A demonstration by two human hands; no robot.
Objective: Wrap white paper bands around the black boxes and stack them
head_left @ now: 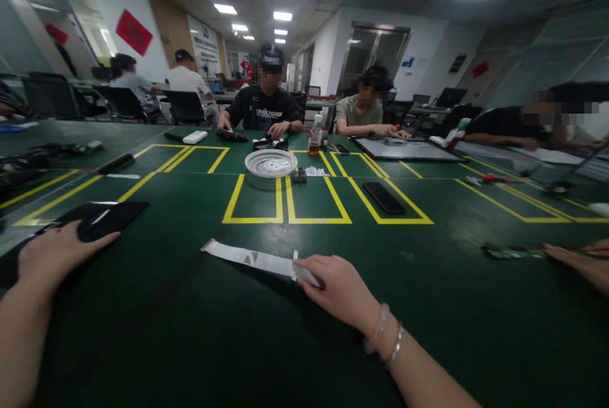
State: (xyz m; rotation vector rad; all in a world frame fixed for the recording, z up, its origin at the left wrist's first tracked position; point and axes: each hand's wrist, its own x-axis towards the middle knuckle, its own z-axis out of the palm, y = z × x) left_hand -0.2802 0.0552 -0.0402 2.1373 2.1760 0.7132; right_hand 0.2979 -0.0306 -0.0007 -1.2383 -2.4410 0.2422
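Right hand point(340, 284) on pale strip point(266, 262), perhaps ribbon cable; left hand point(50, 252) on dark panel point(117, 217).

Glossy panel point(114, 216), matt ribbon cable point(271, 263)

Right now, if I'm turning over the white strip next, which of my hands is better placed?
Right, I'd say. Your right hand already holds the white strip near one end, while your left hand is on the black flat object, away from it.
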